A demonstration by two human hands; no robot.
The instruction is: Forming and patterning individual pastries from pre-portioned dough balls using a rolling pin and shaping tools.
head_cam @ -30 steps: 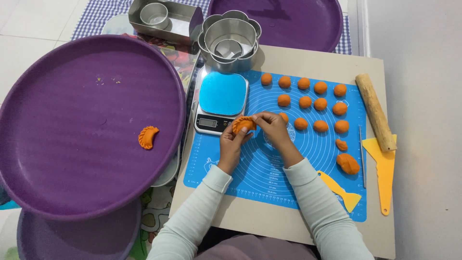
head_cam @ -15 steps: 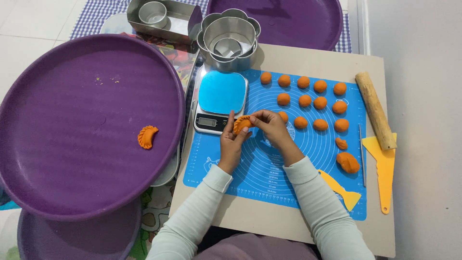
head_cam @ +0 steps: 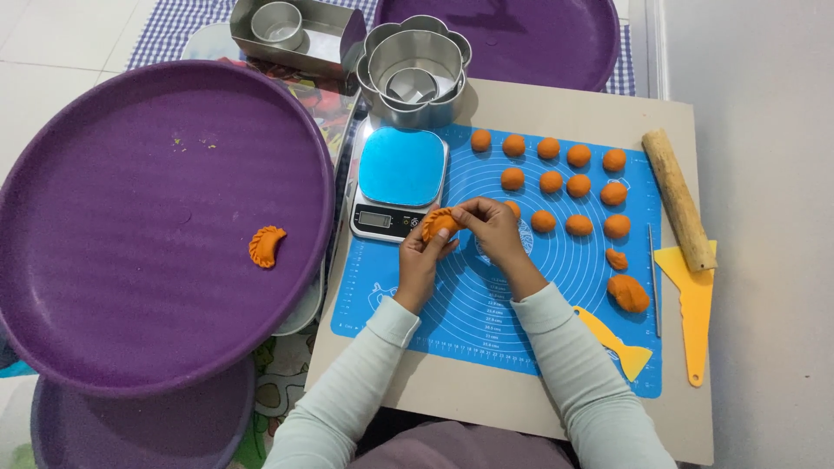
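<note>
Both hands hold one orange half-moon dough piece [head_cam: 439,223] just above the blue silicone mat [head_cam: 486,295], near the front of the kitchen scale [head_cam: 400,178]. My left hand [head_cam: 423,260] supports it from below. My right hand [head_cam: 491,230] pinches its upper edge with fingertips. Several orange dough balls [head_cam: 565,184] lie in rows on the mat to the right, with a larger lump [head_cam: 629,293] lower right. One finished crimped piece [head_cam: 266,246] lies on the big purple tray [head_cam: 104,287] at the left.
A wooden rolling pin [head_cam: 678,200] and a yellow scraper [head_cam: 691,304] lie at the table's right edge, a second yellow scraper [head_cam: 612,343] on the mat. Nested metal moulds [head_cam: 415,69] stand behind the scale. More purple trays [head_cam: 504,39] sit behind and below left.
The hands have worked along the dough piece's edge, turning it slightly. Nothing else has moved.
</note>
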